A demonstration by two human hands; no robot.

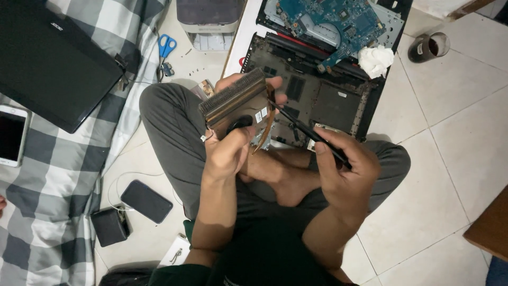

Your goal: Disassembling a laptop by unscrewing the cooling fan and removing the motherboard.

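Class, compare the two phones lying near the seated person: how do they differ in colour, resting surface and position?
The white phone lies on the checked blanket at the left edge, partly cut off; the dark phone lies on the tiled floor, fully visible, angled. Both lie flat.

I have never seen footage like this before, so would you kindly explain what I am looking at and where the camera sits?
The single picture comes from a camera on a person's head, looking down at their lap as they sit cross-legged on a tiled floor. The left hand holds a laptop cooling part: a finned heatsink with fan. The right hand holds a thin black tool whose tip reaches that part. Ahead lies an opened laptop base with a blue circuit board and a crumpled tissue. Left are blue scissors, a closed laptop and phones.
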